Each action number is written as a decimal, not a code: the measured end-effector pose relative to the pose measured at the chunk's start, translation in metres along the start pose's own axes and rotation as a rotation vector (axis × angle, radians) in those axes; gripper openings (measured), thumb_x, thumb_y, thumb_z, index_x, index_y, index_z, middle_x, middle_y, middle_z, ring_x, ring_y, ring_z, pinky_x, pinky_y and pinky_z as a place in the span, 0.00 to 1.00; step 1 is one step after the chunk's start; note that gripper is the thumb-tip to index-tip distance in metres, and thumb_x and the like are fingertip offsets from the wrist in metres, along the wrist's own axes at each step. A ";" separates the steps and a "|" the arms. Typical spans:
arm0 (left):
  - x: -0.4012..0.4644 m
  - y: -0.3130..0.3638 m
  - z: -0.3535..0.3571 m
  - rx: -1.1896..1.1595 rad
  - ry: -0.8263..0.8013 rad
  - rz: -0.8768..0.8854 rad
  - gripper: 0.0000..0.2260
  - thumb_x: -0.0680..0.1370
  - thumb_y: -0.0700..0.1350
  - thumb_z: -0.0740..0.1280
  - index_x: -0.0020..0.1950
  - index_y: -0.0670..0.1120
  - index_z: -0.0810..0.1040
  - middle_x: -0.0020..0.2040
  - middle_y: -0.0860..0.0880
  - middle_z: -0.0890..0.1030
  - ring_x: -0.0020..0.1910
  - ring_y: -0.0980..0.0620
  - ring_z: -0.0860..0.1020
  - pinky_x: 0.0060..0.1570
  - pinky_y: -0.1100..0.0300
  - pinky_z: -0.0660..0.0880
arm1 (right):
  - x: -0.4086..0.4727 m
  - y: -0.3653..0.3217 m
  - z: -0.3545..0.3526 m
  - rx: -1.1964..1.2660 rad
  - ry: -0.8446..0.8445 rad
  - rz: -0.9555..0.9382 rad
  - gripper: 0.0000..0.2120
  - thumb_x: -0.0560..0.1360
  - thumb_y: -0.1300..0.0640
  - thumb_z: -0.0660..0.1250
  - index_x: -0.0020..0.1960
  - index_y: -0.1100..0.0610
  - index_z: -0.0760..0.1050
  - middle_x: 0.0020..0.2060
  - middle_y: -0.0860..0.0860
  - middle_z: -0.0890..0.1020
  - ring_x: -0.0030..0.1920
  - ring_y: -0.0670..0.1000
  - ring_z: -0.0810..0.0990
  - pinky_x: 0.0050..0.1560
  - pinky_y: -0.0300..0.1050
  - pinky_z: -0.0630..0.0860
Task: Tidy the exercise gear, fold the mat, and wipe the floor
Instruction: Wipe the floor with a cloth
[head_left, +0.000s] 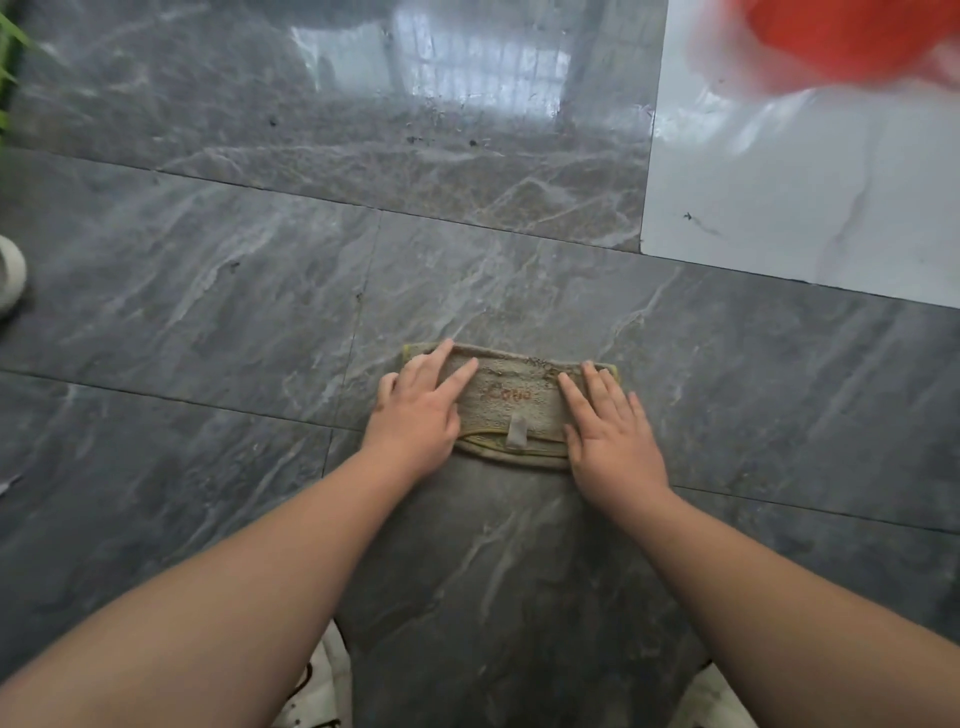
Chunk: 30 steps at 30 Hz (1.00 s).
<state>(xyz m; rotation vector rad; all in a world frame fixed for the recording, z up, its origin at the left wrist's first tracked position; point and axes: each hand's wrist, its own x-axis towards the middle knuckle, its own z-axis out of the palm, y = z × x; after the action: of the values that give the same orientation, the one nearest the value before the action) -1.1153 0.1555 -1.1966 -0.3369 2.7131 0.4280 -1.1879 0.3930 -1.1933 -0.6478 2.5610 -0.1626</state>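
Cloth (511, 408) ends hidden beneath flat, released left hand (415, 415) and right hand (610, 436); its lettering blurred.

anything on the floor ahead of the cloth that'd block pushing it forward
Nothing large. Both the left hand and right hand press flat on the cloth; the dark tile ahead holds only small dark specks of dirt.
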 end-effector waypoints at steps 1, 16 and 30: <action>0.001 -0.005 -0.001 -0.028 0.012 -0.005 0.26 0.80 0.48 0.58 0.78 0.60 0.57 0.80 0.52 0.53 0.77 0.50 0.53 0.72 0.47 0.53 | 0.000 -0.002 -0.002 0.062 0.027 0.016 0.27 0.82 0.52 0.55 0.80 0.45 0.53 0.81 0.47 0.50 0.80 0.49 0.46 0.79 0.51 0.44; 0.043 -0.037 -0.038 -0.138 -0.038 -0.264 0.09 0.74 0.50 0.71 0.53 0.54 0.78 0.56 0.46 0.77 0.61 0.41 0.69 0.64 0.51 0.67 | 0.043 0.021 -0.047 0.135 -0.121 0.253 0.16 0.71 0.56 0.72 0.56 0.50 0.71 0.56 0.53 0.69 0.62 0.58 0.67 0.61 0.52 0.69; 0.037 -0.032 -0.064 -0.529 -0.081 -0.409 0.06 0.78 0.44 0.70 0.52 0.45 0.82 0.44 0.46 0.81 0.44 0.47 0.79 0.48 0.60 0.73 | 0.043 0.019 -0.062 0.479 -0.114 0.433 0.04 0.75 0.57 0.69 0.47 0.53 0.74 0.44 0.53 0.79 0.50 0.57 0.78 0.45 0.43 0.67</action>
<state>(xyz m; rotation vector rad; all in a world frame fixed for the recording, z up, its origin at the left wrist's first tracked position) -1.1598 0.0975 -1.1623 -0.9678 2.3270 1.0014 -1.2590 0.3891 -1.1616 0.0755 2.3564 -0.5479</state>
